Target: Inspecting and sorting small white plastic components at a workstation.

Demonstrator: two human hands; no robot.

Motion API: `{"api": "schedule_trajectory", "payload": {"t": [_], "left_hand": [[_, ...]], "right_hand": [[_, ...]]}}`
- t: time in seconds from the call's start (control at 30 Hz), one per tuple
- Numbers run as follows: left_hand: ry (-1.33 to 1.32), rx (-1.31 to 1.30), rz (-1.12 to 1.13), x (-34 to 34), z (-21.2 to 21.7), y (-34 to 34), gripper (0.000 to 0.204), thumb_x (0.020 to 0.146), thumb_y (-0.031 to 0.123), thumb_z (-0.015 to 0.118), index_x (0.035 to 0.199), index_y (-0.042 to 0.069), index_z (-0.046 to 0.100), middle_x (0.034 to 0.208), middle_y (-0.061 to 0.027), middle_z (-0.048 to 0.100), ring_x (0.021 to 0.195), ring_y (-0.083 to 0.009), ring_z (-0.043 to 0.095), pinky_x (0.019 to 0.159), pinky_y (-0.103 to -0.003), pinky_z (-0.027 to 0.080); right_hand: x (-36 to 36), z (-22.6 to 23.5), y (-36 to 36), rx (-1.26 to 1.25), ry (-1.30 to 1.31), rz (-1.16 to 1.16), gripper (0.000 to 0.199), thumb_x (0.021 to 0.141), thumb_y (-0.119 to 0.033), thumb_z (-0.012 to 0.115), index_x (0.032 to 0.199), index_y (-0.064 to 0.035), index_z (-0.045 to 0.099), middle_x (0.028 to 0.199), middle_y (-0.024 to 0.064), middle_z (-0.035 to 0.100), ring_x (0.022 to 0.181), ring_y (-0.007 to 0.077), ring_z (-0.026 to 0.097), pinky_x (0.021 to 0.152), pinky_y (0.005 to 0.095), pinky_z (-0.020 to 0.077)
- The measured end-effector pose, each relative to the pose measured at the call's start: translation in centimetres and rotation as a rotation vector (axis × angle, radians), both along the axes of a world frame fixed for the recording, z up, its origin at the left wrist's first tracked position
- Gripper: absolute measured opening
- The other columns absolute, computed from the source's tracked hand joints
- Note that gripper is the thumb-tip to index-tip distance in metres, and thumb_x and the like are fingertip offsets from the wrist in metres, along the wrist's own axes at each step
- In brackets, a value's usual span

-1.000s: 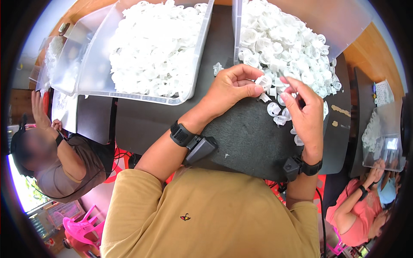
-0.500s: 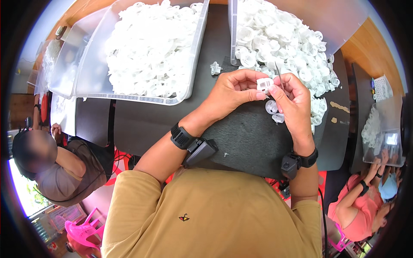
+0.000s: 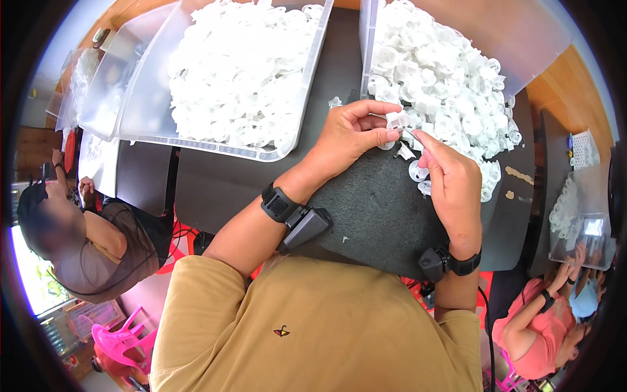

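Observation:
My left hand (image 3: 349, 138) pinches a small white plastic part (image 3: 396, 120) between thumb and fingertips, above the dark mat (image 3: 372, 209). My right hand (image 3: 454, 179) is closed around a thin pointed metal tool (image 3: 409, 133), mostly hidden by the fingers. Its tip meets or comes very near the lower right side of the part; whether it is a knife I cannot tell. Just below the fingers lies a white scrap (image 3: 405, 151). Beside my right hand rests a round translucent part (image 3: 418, 171), with a smaller one under it.
A clear tub (image 3: 261, 155) heaped with white parts stands at the far left. Another tub (image 3: 368, 59) stands at the far right, with a white heap (image 3: 470, 124) spilling onto the table. Co-workers sit at left and right.
The metal tool has swung from pointing up to pointing at the part. My right hand has turned and dropped slightly. A white scrap now shows below the fingers. The view has shifted a little.

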State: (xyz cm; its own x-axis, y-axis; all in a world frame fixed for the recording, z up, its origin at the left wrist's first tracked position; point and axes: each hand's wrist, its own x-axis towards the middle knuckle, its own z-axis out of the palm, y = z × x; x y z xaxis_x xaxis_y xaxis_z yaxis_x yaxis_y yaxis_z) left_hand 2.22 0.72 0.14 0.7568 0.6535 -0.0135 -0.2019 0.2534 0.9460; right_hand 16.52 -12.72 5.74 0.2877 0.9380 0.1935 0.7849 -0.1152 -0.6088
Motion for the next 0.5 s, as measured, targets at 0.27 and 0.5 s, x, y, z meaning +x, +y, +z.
{"api": "schedule_trajectory", "payload": {"t": [0.27,0.5], "left_hand": [[0.032,0.017,0.009,0.14,-0.24,0.03,0.035,0.081,-0.001,0.070,0.115,-0.001,0.061,0.095,-0.0060,0.067,0.089,-0.0095,0.063,0.079,-0.023,0.052],[0.014,0.054,0.008,0.20,-0.26,-0.16,0.035,0.080,-0.005,0.070,0.113,-0.002,0.061,0.109,-0.0067,0.062,0.095,-0.0115,0.062,0.083,-0.024,0.052]], "right_hand": [[-0.27,-0.21,0.13,0.013,-0.192,-0.013,0.033,0.082,-0.002,0.057,0.112,-0.0122,0.066,0.076,0.0062,0.065,0.064,0.0232,0.063,0.057,0.0337,0.0486],[-0.55,-0.44,0.17,0.012,-0.224,-0.009,0.032,0.082,-0.003,0.057,0.111,-0.0117,0.065,0.081,0.0076,0.067,0.067,0.0266,0.064,0.058,0.0360,0.0493]]}}
